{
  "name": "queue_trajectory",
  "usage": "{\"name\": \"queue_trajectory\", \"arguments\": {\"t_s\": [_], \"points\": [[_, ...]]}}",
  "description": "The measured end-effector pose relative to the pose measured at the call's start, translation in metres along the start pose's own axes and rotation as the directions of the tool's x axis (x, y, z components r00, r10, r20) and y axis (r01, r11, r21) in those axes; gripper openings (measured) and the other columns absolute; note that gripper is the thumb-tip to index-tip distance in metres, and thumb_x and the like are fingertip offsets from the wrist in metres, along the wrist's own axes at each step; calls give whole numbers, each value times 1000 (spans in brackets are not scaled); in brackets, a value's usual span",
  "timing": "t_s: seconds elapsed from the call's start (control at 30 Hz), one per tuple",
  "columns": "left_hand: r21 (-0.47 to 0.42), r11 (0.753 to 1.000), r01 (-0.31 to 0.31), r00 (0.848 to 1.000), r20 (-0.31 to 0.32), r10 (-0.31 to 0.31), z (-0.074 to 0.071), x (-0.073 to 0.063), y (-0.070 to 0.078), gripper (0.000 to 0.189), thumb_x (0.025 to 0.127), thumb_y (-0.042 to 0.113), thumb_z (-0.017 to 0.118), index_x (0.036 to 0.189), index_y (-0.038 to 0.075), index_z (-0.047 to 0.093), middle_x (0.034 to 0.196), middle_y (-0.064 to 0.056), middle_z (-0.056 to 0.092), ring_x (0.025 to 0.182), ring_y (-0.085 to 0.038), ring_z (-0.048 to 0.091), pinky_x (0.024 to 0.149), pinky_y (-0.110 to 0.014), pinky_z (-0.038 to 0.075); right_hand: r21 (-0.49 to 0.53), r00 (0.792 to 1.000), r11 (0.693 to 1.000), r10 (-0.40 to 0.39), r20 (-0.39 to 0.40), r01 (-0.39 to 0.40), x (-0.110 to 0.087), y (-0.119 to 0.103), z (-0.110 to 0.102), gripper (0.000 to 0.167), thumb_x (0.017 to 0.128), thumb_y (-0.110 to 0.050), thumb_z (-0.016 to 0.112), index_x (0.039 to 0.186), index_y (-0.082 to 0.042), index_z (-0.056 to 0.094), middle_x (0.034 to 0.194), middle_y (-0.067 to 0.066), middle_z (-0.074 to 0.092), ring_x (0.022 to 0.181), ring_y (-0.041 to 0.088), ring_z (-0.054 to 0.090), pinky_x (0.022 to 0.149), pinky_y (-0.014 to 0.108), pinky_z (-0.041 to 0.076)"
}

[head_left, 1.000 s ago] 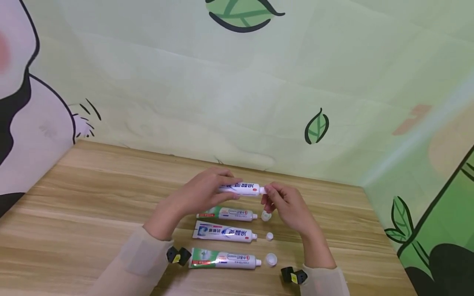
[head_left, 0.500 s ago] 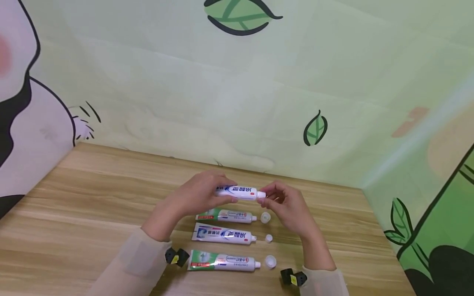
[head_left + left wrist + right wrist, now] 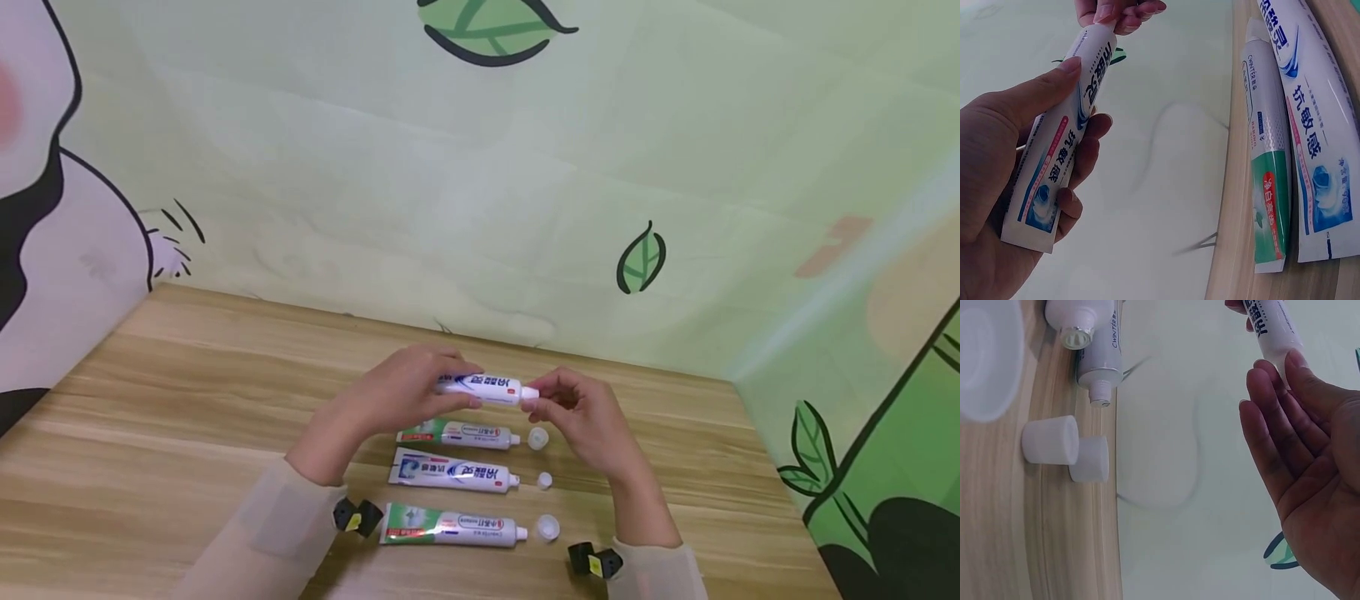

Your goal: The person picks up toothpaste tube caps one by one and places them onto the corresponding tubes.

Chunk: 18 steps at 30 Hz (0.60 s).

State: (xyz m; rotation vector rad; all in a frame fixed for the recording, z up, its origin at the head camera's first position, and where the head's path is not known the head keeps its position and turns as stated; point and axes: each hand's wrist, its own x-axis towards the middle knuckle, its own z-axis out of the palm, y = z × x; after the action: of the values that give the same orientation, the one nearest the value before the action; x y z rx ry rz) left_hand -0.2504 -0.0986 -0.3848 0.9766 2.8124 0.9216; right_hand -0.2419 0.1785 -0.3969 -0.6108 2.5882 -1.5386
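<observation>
My left hand (image 3: 401, 387) grips a white-and-blue toothpaste tube (image 3: 487, 388) over the table, thumb on one side and fingers curled round the other. Its white cap (image 3: 530, 394) sits at the neck end, pointing right. Thumb and fingertips of my right hand (image 3: 585, 412) pinch this cap; in the right wrist view the fingertips partly hide it, and the other fingers of the right hand (image 3: 1316, 450) extend loosely. Below the held tube lie a green-and-white toothpaste tube (image 3: 480, 435), a blue-and-white one (image 3: 457, 472) and another green-and-white one (image 3: 457, 527), all uncapped with necks pointing right.
Beside the lying tubes' necks stand a far cap (image 3: 537, 438), a smaller middle cap (image 3: 545, 480) and a near cap (image 3: 548, 527), all white. The wood-grain table (image 3: 225, 375) meets a printed backdrop (image 3: 375, 208) at its far edge.
Over the last second my right thumb and fingers have shifted their hold, exposing more of the white cap at the tube's neck. The left hand keeps its grip, almost still.
</observation>
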Motion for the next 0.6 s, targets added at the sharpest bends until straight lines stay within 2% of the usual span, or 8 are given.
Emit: {"name": "queue_trajectory", "arguments": {"t_s": [0.23, 0.37, 0.5, 0.6], "points": [[20, 1000, -11, 1000, -1, 11, 1, 0, 1, 48, 98, 48, 69, 136, 19, 69, 122, 1, 73, 103, -13, 67, 92, -34, 57, 10, 999, 1000, -18, 31, 18, -1, 0, -1, 11, 99, -7, 69, 108, -4, 72, 98, 13, 76, 81, 20, 72, 78, 32, 63], [20, 999, -27, 1000, -6, 27, 1, 0, 1, 48, 98, 47, 69, 136, 18, 69, 121, 0, 73, 101, -12, 67, 91, -34, 57, 15, 998, 999, -30, 50, 29, -1, 1, -2, 11, 102, -6, 64, 109, -3, 71, 96, 14, 75, 81, 21, 72, 79, 39, 64], [16, 999, -29, 1000, -5, 29, 1, -1, 2, 48, 97, 47, 69, 136, 18, 69, 119, 1, 73, 97, -11, 66, 88, -33, 57, 7, 997, 999, -35, 63, 35, -1, 1, -1, 12, 104, -9, 60, 108, -3, 71, 92, 13, 73, 80, 21, 72, 80, 46, 63], [12, 999, -32, 999, -5, 33, 0, -1, 2, 48, 98, 46, 70, 136, 19, 69, 116, 3, 73, 93, -9, 65, 86, -31, 57, -1, 997, 999, -41, 70, 41, 0, 2, -1, 16, 106, -12, 59, 107, -1, 70, 90, 13, 72, 79, 21, 71, 78, 45, 63]]}}
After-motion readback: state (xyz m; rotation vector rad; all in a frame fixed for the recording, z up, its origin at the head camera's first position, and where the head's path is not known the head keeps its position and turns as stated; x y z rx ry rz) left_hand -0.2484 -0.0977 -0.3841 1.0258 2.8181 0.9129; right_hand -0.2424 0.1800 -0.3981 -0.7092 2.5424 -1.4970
